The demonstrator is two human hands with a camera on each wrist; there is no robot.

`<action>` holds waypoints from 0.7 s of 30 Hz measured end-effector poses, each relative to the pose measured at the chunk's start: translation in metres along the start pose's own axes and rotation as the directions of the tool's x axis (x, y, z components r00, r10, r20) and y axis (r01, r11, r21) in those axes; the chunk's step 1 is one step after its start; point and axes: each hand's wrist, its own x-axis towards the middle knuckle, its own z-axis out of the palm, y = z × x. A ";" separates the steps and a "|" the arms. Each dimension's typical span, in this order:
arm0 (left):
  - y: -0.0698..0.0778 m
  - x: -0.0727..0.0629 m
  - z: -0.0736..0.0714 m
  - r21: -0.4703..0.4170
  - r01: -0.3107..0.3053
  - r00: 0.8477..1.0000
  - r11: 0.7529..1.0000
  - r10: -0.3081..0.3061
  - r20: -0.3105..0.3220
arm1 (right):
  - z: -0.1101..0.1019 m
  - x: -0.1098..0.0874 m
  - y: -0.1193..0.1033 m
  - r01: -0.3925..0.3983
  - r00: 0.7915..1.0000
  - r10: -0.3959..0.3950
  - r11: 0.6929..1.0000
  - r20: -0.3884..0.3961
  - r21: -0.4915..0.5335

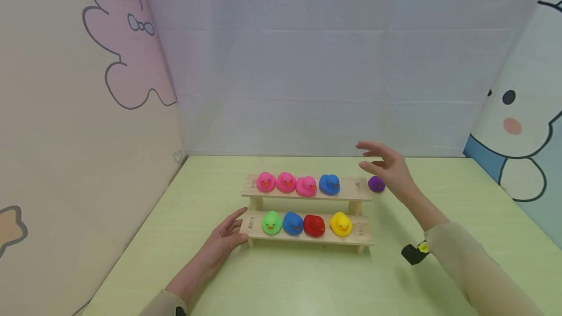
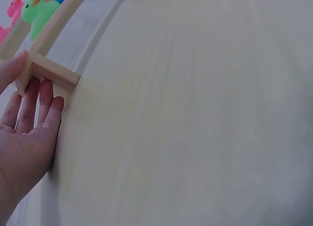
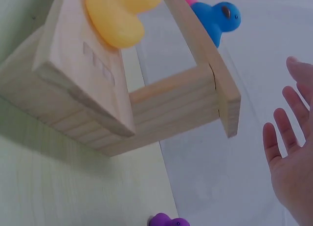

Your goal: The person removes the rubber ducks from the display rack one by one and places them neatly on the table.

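A two-tier wooden rack [image 1: 307, 239] stands on the table. On its upper shelf sit several pink rubber ducks [image 1: 266, 182] and a blue duck [image 1: 329, 185]. The lower shelf bears a green duck [image 1: 272, 223], another blue duck [image 1: 292, 224], a red duck [image 1: 314, 226] and a yellow duck [image 1: 341, 224]. My left hand [image 1: 225, 238] grips the left end of the lower shelf, thumb above and fingers beneath in the left wrist view. Raised off the rack's upper right end, my right hand [image 1: 388, 167] holds nothing, its fingers spread. Below it a purple duck [image 1: 376, 184] lies on the table.
Behind the table [image 1: 303, 282] hangs a pale curtain [image 1: 307, 62]. Side panels with cartoon animals [image 1: 136, 38] flank it left and right. A small black strap piece [image 1: 414, 254] hangs by the right sleeve.
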 end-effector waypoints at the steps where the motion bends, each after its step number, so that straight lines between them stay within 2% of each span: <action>1: 0.000 0.000 0.000 -0.001 0.001 1.000 1.000 -0.001 -0.002 | 0.003 0.000 -0.004 0.005 1.000 -0.005 1.000 0.011 0.003; 11: 0.001 0.000 0.001 0.009 0.004 1.000 1.000 -0.004 -0.008 | 0.029 -0.007 -0.041 0.057 0.987 -0.050 0.998 0.155 -0.039; 16: 0.001 0.000 0.001 0.001 0.006 1.000 1.000 -0.006 -0.010 | 0.037 -0.012 -0.052 0.043 0.979 -0.019 0.993 0.203 -0.111; 21: 0.000 -0.001 0.001 0.001 0.008 1.000 1.000 -0.008 -0.013 | 0.042 -0.017 -0.051 0.024 0.967 0.018 0.986 0.254 -0.162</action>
